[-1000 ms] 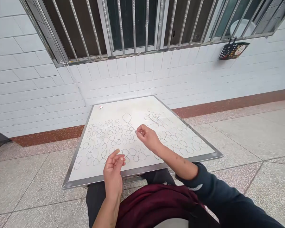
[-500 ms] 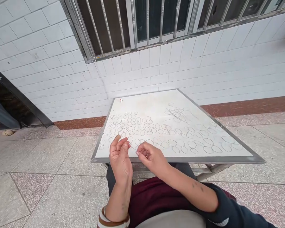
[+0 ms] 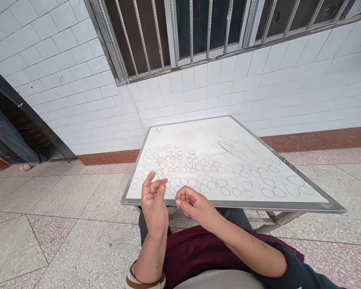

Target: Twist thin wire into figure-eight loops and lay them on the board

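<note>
My left hand [image 3: 155, 202] is raised over the table's front edge, palm turned inward, its thumb and index finger pinched on a thin dark wire [image 3: 171, 192]. Part of that wire curves up behind the left fingertips, and another stretch runs down toward the right fingers. My right hand [image 3: 195, 204], fingers curled and thumb pressed against them, pinches the wire's other stretch just to the right. Behind both hands, rows of thin wire loops [image 3: 223, 187] lie on the white tabletop [image 3: 195, 128], many as touching pairs.
A tangled pile of loose wire strands [image 3: 228, 147] lies toward the back right of the table. Near the far left corner is a small red-and-white item [image 3: 158, 130]. A grey metal rim [image 3: 234, 204] edges the tabletop. Beyond stands a tiled wall [image 3: 198, 94] with a barred window.
The view has shifted slightly, so the table appears a little farther right. Both hands keep their pinch, and the left fingers look a bit more spread above the wire.
</note>
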A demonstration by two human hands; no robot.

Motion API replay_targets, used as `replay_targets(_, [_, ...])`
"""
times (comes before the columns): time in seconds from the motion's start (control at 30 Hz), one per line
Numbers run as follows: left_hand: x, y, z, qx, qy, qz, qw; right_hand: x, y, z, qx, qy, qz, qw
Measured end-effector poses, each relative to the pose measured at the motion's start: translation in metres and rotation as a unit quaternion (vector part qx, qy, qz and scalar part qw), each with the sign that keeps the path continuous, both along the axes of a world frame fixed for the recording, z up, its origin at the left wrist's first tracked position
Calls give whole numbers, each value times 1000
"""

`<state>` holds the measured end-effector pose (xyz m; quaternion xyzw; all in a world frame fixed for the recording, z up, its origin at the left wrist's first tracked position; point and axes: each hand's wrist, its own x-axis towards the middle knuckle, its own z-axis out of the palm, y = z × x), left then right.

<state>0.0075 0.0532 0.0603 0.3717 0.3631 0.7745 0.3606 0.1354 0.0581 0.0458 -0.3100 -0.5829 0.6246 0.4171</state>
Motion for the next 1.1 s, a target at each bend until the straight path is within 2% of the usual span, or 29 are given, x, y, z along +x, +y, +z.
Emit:
replay_targets(0.13, [-1,1,-1,2,43,24,999,2,0,-4,3,15,20,1000])
replay_targets(0.23, [-2,3,-3,1,48,20,999,4,3,-12,13,43,44,998])
replay_targets(0.33, [-3,5,-6,-12,19,-14,1000,6,6,-21,97,41,46,993])
replay_targets(0.4, [-3,6,-7,-24,-15,-38,999,6,10,-27,188,8,7,982])
replay_targets(0.53, [-1,7,-10,-36,-46,-56,997,8,16,-31,367,-59,-102,923])
replay_targets(0.63, [3,7,-12,-54,-47,-69,995,9,21,-31,471,-70,-135,869])
replay_targets(0.7, [4,7,-14,-65,-46,-79,994,11,25,-31,518,-70,-148,839])
replay_targets(0.8, [5,7,-16,-72,-32,-83,993,13,29,-33,552,-60,-145,819])
replay_targets(0.97, [4,5,-17,-72,43,-46,995,15,32,-30,564,-35,-89,820])
replay_targets(1.1, [4,1,-15,-61,118,-21,991,15,29,-26,502,17,-82,861])
